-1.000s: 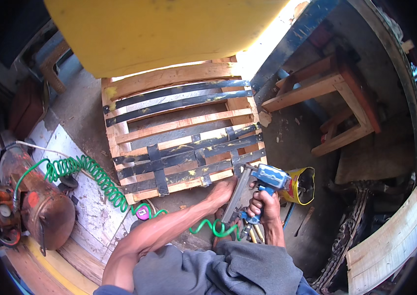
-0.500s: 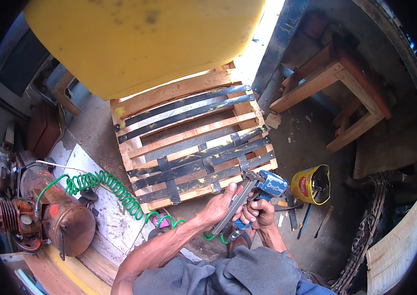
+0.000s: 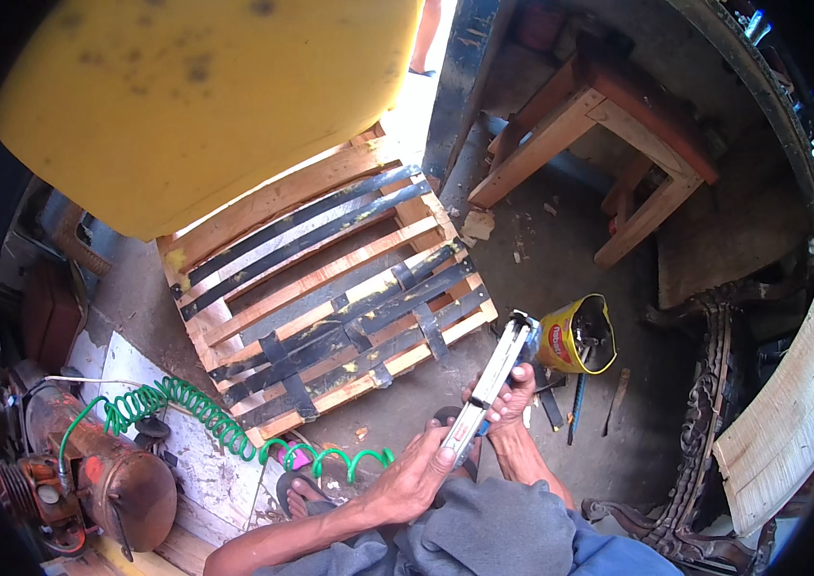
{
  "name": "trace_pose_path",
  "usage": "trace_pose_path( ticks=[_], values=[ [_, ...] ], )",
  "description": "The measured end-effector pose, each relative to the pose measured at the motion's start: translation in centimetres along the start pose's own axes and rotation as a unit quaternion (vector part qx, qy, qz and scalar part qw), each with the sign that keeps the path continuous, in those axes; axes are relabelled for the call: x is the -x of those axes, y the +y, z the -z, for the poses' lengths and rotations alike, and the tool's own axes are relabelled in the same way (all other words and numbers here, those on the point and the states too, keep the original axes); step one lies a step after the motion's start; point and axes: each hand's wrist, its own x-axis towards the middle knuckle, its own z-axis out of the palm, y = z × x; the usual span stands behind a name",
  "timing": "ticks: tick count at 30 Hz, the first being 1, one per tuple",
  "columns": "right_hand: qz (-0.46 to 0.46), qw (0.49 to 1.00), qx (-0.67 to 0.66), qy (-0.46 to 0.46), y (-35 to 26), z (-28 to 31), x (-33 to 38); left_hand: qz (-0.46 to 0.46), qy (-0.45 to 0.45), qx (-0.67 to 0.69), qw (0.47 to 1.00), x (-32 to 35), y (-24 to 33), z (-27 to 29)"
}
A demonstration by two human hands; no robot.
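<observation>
Both my hands are around a blue air stapler (image 3: 506, 360) held above my lap, its long silver magazine turned toward me. My right hand (image 3: 513, 396) is closed about its body and handle, partly hidden by the magazine. My left hand (image 3: 418, 472) grips the magazine's rear end. A green coiled air hose (image 3: 220, 420) runs toward the stapler from the left; its end near the tool is hidden behind my left hand. In front of me lies a wooden slatted frame (image 3: 335, 280) with black straps woven across it, apart from both hands.
A rusty air compressor (image 3: 124, 480) stands at the left. Large yellow foam (image 3: 205, 106) rests over the frame's far side. A yellow bucket (image 3: 561, 336), loose strips and a blue stick (image 3: 577, 408) are at right. Beyond are a wooden stool frame (image 3: 609, 144) and carved dark wood (image 3: 705, 413).
The stapler has been rolled so its magazine faces me. My left hand has slid back from the magazine's middle to its rear end. The whole view has turned rightward.
</observation>
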Motion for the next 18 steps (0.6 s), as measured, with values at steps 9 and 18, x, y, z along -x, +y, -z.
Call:
trace_pose_path(
  ticks=[9, 18],
  values=[
    [-0.033, 0.994, 0.075, 0.065, -1.5, 1.2, -0.8, 0.029, 0.117, -0.043, 0.992, 0.6, 0.3, 3.7],
    [-0.041, 0.997, 0.065, 0.033, -0.8, 5.1, -5.2, 0.105, 0.37, -0.236, 0.892, 12.0, 3.0, 10.0]
  ],
)
